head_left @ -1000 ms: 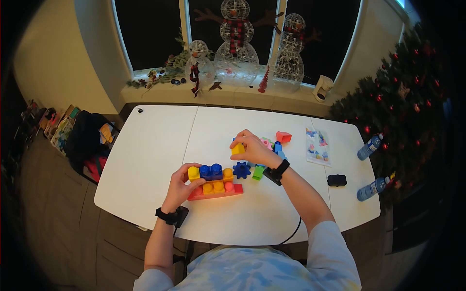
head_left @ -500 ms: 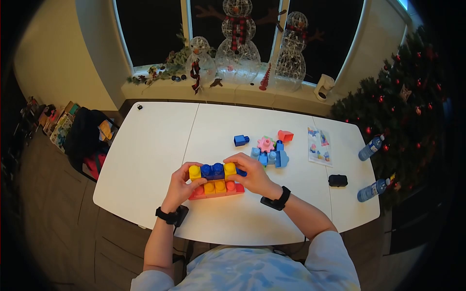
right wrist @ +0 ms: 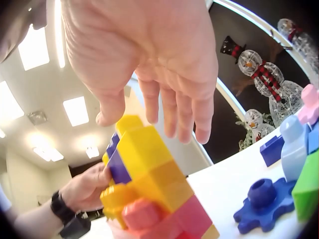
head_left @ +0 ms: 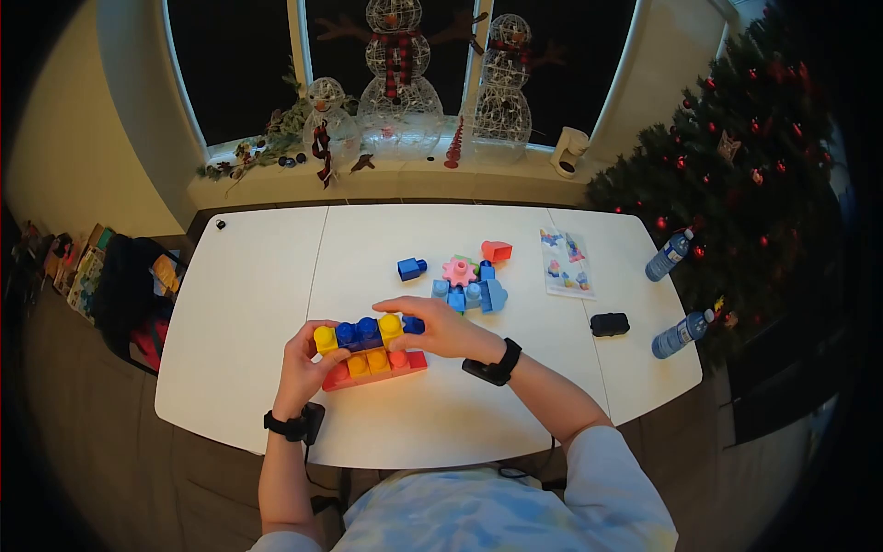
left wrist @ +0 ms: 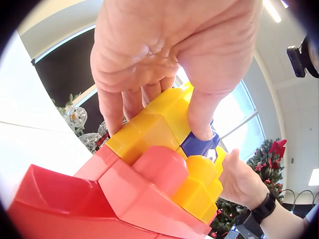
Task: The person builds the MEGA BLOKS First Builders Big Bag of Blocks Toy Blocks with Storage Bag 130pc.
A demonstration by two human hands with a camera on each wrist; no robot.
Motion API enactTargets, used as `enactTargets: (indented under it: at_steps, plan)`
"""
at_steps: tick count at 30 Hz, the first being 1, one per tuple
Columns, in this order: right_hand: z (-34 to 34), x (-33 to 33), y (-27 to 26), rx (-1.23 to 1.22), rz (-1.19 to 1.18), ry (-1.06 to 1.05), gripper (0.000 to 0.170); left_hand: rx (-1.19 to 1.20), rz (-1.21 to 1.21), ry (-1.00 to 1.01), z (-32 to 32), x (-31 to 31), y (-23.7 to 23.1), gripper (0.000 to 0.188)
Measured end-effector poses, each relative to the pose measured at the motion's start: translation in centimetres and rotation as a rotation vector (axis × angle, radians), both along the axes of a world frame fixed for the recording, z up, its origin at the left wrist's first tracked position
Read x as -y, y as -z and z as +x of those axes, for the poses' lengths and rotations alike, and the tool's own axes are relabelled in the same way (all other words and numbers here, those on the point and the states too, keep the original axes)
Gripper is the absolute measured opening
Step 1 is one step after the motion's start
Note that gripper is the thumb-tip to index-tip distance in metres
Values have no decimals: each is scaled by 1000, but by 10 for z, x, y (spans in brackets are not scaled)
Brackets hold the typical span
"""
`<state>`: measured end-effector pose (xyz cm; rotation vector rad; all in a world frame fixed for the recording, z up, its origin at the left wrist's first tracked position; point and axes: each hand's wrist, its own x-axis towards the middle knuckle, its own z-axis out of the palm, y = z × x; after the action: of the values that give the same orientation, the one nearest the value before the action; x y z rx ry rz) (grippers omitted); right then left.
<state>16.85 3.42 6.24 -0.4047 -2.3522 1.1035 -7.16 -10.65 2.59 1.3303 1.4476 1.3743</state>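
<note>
My left hand (head_left: pixel 302 364) grips the left end of a brick wall, thumb in front of a yellow brick (head_left: pixel 325 339) and fingers behind it. Two blue studs (head_left: pixel 357 333) stand between that brick and the yellow brick (head_left: pixel 391 327) at the right end. Below runs a row of red and orange bricks (head_left: pixel 368 364). My right hand (head_left: pixel 436 328) is around the right end; in the right wrist view that hand (right wrist: pixel 144 55) has straight, spread fingers just above the yellow brick (right wrist: pixel 144 149), with a gap between. A blue gear (right wrist: pixel 264 204) lies near the wall.
Behind the hands lie a blue brick (head_left: pixel 411 269), a pink gear (head_left: pixel 460 270), light blue bricks (head_left: pixel 474 295) and a red piece (head_left: pixel 497 250). Farther right are a picture sheet (head_left: pixel 567 265), a black case (head_left: pixel 609 324) and two bottles (head_left: pixel 669 255).
My right hand brought a yellow brick from the loose pieces to the wall's right end, and its fingers have since loosened around it. My left hand keeps its grip. The head view has shifted.
</note>
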Motion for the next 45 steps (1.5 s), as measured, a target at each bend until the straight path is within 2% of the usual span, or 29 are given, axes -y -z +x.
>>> enactTargets:
  at_steps: [1,3,5,7,8,10,11,15,17,19,20,22,26,29,31,33,34,36,45]
  plan:
    - [2,-11,-4,-2,0,4,43,-8,2,-3,0,0,0,35]
    - [8,-44,-7,-133,-138,152,45,-14,4,-7,0,0,0,34]
    - [19,-84,-4,-68,123,392,45,1,11,-10,1,1,0,34]
    - [32,-108,10,151,316,566,39,6,5,-7,2,2,-2,35]
    - [35,-114,16,148,322,566,39,12,-2,-5,2,1,-3,35]
    - [40,-123,30,492,374,539,26,20,1,-5,1,1,-2,35]
    - [40,-125,37,471,371,506,16,27,-2,-4,0,0,-1,35]
    - [29,-123,43,455,353,550,14,-13,26,-9,-1,1,2,36]
    - [12,-100,19,281,300,510,15,-27,31,-8,0,0,1,37]
    - [-8,-88,27,153,423,411,17,-19,12,-9,1,1,-2,37]
    - [-17,-83,34,153,423,420,17,-9,-4,-16,1,1,-3,37]
    - [-31,-80,45,309,478,244,18,-12,-12,-12,0,1,-2,37]
    - [-40,-89,48,369,375,207,18,4,-3,-12,1,1,-1,38]
    - [-22,-110,40,312,320,278,19,-11,1,-7,1,1,-2,37]
    - [-3,-125,37,419,480,551,18,-21,16,-8,-1,0,2,37]
    - [12,-154,59,663,596,643,19,-32,30,-11,-2,0,2,37]
    - [17,-154,58,661,599,635,19,-35,20,-7,-1,1,1,37]
    - [21,-152,56,838,519,691,19,-39,12,-14,0,1,-2,37]
    - [23,-172,82,722,428,649,19,-39,18,-2,2,3,-5,37]
